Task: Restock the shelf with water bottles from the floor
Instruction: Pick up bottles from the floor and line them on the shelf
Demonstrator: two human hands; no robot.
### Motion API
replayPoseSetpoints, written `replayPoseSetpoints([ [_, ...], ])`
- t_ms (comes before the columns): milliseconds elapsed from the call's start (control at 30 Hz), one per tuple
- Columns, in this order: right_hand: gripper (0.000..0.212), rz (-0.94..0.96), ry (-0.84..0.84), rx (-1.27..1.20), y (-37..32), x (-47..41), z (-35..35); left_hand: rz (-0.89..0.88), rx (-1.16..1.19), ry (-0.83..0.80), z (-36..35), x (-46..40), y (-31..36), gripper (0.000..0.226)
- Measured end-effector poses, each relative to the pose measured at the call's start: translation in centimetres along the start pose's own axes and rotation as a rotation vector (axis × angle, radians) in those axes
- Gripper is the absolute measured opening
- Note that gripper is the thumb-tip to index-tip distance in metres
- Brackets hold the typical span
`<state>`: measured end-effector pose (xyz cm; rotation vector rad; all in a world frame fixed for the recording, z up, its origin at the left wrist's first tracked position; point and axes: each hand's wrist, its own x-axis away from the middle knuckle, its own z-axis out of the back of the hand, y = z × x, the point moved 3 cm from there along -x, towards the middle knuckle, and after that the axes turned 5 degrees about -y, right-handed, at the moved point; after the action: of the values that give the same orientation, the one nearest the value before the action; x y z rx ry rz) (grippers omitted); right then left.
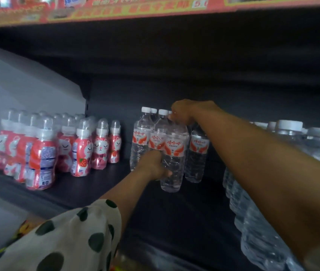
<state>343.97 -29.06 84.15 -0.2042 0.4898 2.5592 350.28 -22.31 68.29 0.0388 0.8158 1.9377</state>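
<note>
Standing on the dark shelf, a water bottle was gripped low by the left hand and at its neck by the right hand. Neighbouring bottles, touching it, could be toppled by a careless push.

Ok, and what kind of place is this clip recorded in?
Most likely a shop aisle. A dark shelf holds grouped pink drink bottles beside water bottles, and a red promotional strip runs along the shelf above. Both hands, left hand and right hand, hold a water bottle.
</note>
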Motion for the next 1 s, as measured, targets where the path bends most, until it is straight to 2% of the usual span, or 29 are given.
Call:
replayPoseSetpoints([
  [200,0.037,-0.036,-0.009,0.01,1.0,-2.3,-0.9,0.078,-0.035,0.053,0.1,-2.5,-0.1,0.026],
  [367,0.039,-0.075,0.0,-0.005,1.4,-2.8,-1.5,0.095,-0.087,0.143,0.2,-2.8,-0.1,0.04],
  [633,0.041,-0.082,0.022,-0.049,1.9,-3.1,-2.1,0.128,-0.16,0.189,0.1,-3.0,0.0,0.042],
  [733,0.044,-0.08,0.007,-0.055,2.1,-3.1,-2.0,0.122,-0.162,0.174,0.0,-3.0,0.0,0.042],
  [933,0.065,-0.085,-0.04,-0.05,2.0,-2.2,-0.9,0.075,-0.226,0.086,0.4,-2.5,0.2,0.045],
  [1000,0.069,-0.084,-0.008,-0.021,1.8,-0.9,-0.4,0.054,-0.245,0.071,1.4,-1.6,0.1,0.038],
])
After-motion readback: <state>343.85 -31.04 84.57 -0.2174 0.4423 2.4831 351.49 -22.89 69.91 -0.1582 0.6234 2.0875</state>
